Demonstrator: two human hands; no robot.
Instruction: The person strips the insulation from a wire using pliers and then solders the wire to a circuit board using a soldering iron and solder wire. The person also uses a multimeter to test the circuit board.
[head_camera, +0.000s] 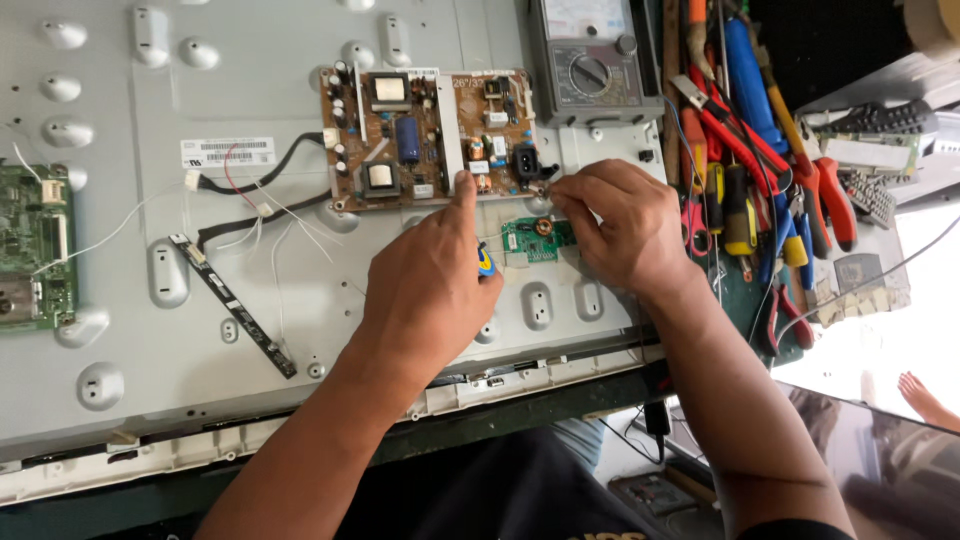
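Brown power board (430, 135) sat screwed to the grey metal back panel (250, 330), and everything I did ran along its lower edge. My left hand (430, 290) had its index finger stretched out, tip pressed on the board's bottom edge near the middle, while the other fingers curled tight around a yellow-and-blue tool handle (485, 262). My right hand (615, 225) was just off the board's lower right corner, thumb and forefinger pinched together on something too small for me to make out. Below that corner lay a small green board (530, 238). Above the board's right end stood a grey multimeter (590, 60); further right of it, a heap of screwdrivers and pliers (760, 150).
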